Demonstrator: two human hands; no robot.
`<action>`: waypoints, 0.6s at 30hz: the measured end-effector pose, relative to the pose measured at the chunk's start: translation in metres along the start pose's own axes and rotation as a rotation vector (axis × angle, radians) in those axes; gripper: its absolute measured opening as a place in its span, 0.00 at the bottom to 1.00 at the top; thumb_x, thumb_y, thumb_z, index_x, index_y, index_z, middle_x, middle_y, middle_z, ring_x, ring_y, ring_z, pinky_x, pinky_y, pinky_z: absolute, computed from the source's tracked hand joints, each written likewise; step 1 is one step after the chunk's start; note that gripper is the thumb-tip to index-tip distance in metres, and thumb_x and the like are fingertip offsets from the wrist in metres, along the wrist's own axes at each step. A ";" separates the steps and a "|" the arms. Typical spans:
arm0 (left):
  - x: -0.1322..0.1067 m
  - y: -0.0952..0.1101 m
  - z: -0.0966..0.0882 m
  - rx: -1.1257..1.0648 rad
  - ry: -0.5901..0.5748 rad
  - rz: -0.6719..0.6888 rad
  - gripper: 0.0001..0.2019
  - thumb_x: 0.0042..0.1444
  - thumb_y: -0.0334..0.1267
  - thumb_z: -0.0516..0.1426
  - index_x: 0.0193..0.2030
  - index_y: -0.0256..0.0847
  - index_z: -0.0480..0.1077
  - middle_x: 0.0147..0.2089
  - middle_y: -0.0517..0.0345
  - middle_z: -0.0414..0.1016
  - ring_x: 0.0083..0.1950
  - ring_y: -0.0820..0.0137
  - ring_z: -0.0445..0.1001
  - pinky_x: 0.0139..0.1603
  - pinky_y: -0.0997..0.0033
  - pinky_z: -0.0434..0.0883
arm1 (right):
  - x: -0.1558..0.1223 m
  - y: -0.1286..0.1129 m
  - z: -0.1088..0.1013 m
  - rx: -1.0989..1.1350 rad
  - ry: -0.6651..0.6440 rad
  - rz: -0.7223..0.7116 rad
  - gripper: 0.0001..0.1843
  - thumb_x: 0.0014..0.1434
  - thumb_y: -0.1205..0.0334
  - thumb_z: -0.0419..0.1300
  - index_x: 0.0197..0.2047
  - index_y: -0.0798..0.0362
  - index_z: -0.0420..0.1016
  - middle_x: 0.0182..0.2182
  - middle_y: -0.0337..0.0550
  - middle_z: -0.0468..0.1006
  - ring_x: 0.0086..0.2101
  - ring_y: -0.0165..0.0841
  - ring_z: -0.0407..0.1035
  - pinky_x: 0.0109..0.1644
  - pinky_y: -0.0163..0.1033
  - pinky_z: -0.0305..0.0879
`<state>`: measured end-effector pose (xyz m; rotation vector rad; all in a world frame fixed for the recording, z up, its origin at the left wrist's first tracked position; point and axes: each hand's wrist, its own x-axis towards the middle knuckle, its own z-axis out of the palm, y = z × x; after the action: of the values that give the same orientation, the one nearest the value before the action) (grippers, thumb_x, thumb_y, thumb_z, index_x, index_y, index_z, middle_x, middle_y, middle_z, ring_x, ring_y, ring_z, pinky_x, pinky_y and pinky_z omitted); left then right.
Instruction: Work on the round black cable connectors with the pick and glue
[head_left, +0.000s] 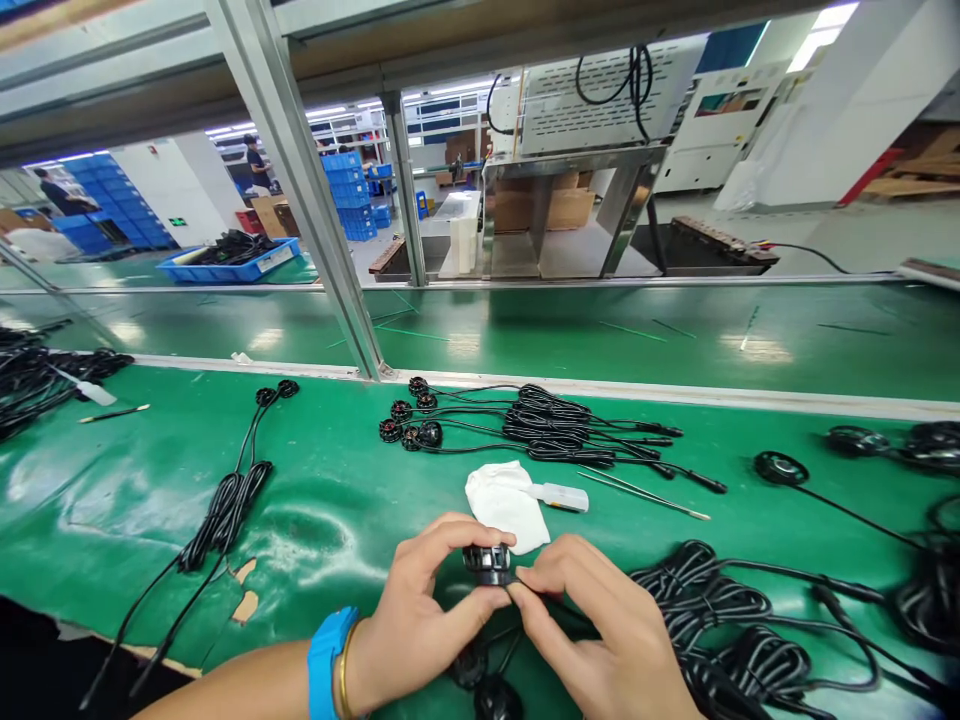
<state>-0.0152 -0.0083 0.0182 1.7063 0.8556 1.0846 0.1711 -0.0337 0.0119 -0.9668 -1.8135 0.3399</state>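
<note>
My left hand (420, 600), with a blue band at its wrist, grips a small round black cable head (486, 562) between thumb and fingers. My right hand (607, 620) is closed in a pinch on the black cable right where it leaves that head. Just beyond my hands lie a white cloth (511, 510) and a translucent white bottle (561, 496) with a narrow tip. More round black heads (496, 697) sit partly hidden below my hands. Coiled black cables (720, 600) are heaped to the right of my right hand.
Several bundled cables with round heads (547, 425) lie in a row behind the cloth, near thin tweezers (645, 492). Another cable bundle (229, 510) lies at left on the green mat. A metal post (315, 200) rises at the bench's back edge, before a green conveyor belt (540, 335).
</note>
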 end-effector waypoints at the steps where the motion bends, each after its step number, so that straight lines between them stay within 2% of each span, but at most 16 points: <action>1: 0.001 0.000 0.000 -0.042 0.002 -0.059 0.15 0.55 0.28 0.63 0.49 0.46 0.74 0.48 0.56 0.80 0.50 0.66 0.77 0.55 0.66 0.72 | 0.001 -0.001 0.000 0.008 -0.002 0.019 0.07 0.65 0.72 0.59 0.37 0.51 0.68 0.28 0.38 0.70 0.29 0.31 0.66 0.31 0.35 0.63; 4: 0.003 0.002 0.003 -0.213 0.005 -0.258 0.13 0.54 0.31 0.66 0.47 0.43 0.75 0.48 0.55 0.80 0.52 0.64 0.76 0.57 0.65 0.70 | 0.000 -0.002 0.000 0.020 -0.029 0.107 0.07 0.66 0.69 0.57 0.35 0.50 0.67 0.28 0.36 0.69 0.27 0.31 0.66 0.30 0.35 0.63; 8: 0.007 -0.001 0.006 -0.390 0.015 -0.459 0.19 0.54 0.35 0.65 0.53 0.40 0.72 0.48 0.52 0.80 0.50 0.64 0.76 0.56 0.64 0.70 | -0.005 0.006 -0.002 0.000 -0.196 0.231 0.07 0.67 0.65 0.56 0.35 0.49 0.68 0.30 0.36 0.71 0.30 0.31 0.69 0.33 0.34 0.67; 11: 0.010 -0.008 0.007 -0.366 0.038 -0.525 0.22 0.53 0.35 0.64 0.56 0.37 0.71 0.47 0.49 0.80 0.49 0.64 0.76 0.53 0.65 0.70 | -0.009 0.015 -0.005 -0.065 -0.281 0.239 0.04 0.68 0.63 0.55 0.39 0.48 0.69 0.34 0.38 0.74 0.33 0.32 0.72 0.35 0.34 0.70; 14: 0.011 -0.013 0.007 -0.290 0.048 -0.556 0.21 0.51 0.34 0.64 0.53 0.34 0.71 0.45 0.48 0.79 0.45 0.64 0.74 0.48 0.65 0.70 | -0.009 0.020 -0.009 -0.137 -0.276 0.207 0.05 0.70 0.60 0.54 0.41 0.47 0.69 0.35 0.38 0.74 0.34 0.32 0.73 0.35 0.34 0.70; 18: 0.011 -0.013 0.009 -0.109 0.044 -0.545 0.20 0.49 0.32 0.62 0.51 0.34 0.75 0.37 0.53 0.76 0.36 0.69 0.68 0.39 0.69 0.67 | -0.008 0.020 -0.007 -0.175 -0.259 0.140 0.07 0.71 0.59 0.52 0.40 0.47 0.69 0.34 0.37 0.75 0.33 0.32 0.73 0.34 0.33 0.70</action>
<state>-0.0036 0.0025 0.0073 1.2540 1.1799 0.7781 0.1874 -0.0283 -0.0022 -1.2209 -2.0402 0.4138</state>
